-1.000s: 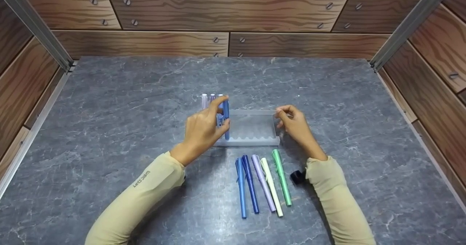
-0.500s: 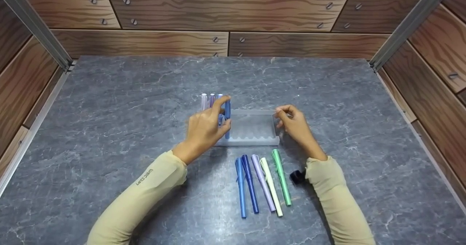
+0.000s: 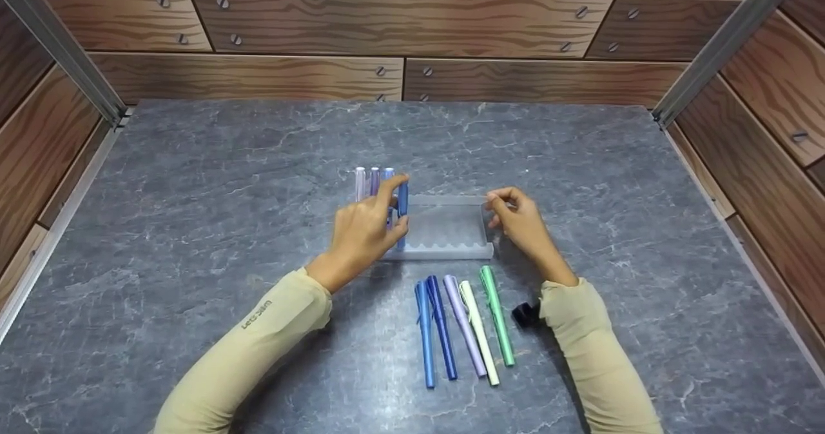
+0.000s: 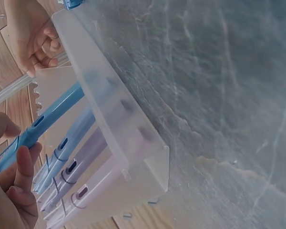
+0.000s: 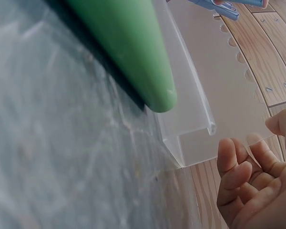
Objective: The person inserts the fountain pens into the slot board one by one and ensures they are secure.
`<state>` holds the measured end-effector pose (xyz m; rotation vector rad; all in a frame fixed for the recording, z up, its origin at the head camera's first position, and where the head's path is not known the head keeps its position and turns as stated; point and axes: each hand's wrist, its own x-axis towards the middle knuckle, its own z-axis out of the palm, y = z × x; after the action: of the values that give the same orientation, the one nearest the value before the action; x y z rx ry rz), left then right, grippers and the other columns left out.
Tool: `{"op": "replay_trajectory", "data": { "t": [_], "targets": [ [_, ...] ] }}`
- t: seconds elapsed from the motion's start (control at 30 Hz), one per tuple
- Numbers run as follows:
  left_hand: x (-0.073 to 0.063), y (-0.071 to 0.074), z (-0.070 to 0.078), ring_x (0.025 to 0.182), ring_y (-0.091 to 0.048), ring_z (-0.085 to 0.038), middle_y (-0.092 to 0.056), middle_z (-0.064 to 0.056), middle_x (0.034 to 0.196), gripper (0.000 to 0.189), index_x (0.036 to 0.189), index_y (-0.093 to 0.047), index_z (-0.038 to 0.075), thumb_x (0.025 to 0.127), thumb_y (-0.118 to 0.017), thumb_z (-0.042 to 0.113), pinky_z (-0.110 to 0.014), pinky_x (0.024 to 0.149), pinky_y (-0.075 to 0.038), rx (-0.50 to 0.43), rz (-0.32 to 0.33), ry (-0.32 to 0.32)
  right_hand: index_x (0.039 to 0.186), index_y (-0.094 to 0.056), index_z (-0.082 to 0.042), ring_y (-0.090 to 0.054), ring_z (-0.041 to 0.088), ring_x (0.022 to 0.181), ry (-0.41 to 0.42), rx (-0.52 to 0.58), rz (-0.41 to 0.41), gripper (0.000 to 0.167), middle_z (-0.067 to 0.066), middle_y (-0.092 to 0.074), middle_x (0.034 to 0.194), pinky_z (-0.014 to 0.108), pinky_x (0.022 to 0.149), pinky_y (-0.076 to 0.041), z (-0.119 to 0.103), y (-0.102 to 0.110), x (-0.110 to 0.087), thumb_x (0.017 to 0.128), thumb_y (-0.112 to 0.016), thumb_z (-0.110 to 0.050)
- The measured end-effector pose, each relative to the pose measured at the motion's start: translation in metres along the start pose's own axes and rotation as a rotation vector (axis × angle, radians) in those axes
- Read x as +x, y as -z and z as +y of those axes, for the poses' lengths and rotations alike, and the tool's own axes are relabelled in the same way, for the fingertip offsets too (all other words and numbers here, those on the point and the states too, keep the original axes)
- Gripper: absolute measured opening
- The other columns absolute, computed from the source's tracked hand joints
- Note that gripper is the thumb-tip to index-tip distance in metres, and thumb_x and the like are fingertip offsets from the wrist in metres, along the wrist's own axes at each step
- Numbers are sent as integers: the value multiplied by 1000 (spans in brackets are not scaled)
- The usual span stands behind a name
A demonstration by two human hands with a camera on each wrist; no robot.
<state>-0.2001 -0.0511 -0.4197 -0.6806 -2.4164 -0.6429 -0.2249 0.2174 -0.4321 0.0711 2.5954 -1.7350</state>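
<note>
Wood-plank panelling backs the grey marbled tabletop we look down on. Leftmost, we see the left hand pinching a blue pen between thumb and fingers. Behind that hand, a pale lilac pen, a purple pen and a light blue pen stand in the frosted rack; the left wrist view shows us the pinched pen's far end behind the rack's translucent wall. In front lie, in order, a mid-blue pen, a dark blue pen, a lilac pen, a cream pen and a green pen. Rightmost, we find the right hand pinching the rack's corner, and a black object beside the sleeve.
</note>
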Motion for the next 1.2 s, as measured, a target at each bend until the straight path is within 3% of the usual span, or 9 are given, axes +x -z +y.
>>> {"op": "replay_trajectory", "data": {
  "t": [0.13, 0.6, 0.77, 0.93, 1.2],
  "targets": [
    [0, 0, 0, 45, -54, -17, -75, -6, 91, 57, 131, -45, 12, 82, -72, 22, -27, 38, -39, -3, -13, 3, 110, -56, 8, -59, 8, 61, 19, 3, -1, 25, 5, -64, 90, 16, 48, -41, -10, 0, -7, 99, -51, -15],
    [1, 1, 0, 48, -55, -18, -75, -7, 90, 57, 133, -43, 13, 84, -70, 22, -27, 39, -39, -24, -85, 52, 112, -58, 3, -59, 5, 60, 37, -4, 22, 31, 3, -65, 90, 17, 47, -41, 14, -3, 6, 98, -54, -24],
    [4, 3, 3, 61, -60, -22, -75, -5, 95, 54, 132, -46, 18, 84, -70, 22, -31, 42, -43, -41, -116, 103, 110, -58, 4, -59, 5, 60, 56, 13, 29, 27, 0, -64, 87, 16, 47, -40, 14, -4, 6, 98, -54, -21],
    [7, 4, 6, 76, -58, -21, -73, -2, 99, 53, 131, -50, 19, 83, -73, 21, -32, 49, -47, -37, -119, 114, 107, -59, 4, -59, 5, 58, 58, 29, 56, 24, 4, -66, 87, 16, 46, -39, 14, -4, 6, 97, -55, -18],
    [11, 5, 5, 75, -56, -18, -65, 1, 85, 54, 131, -53, 21, 82, -73, 23, -32, 50, -47, 3, -143, 148, 108, -58, 4, -59, 6, 58, 27, 38, 43, 24, 12, -67, 94, 17, 45, -40, 13, -4, 6, 97, -55, -18]
  ]
}}
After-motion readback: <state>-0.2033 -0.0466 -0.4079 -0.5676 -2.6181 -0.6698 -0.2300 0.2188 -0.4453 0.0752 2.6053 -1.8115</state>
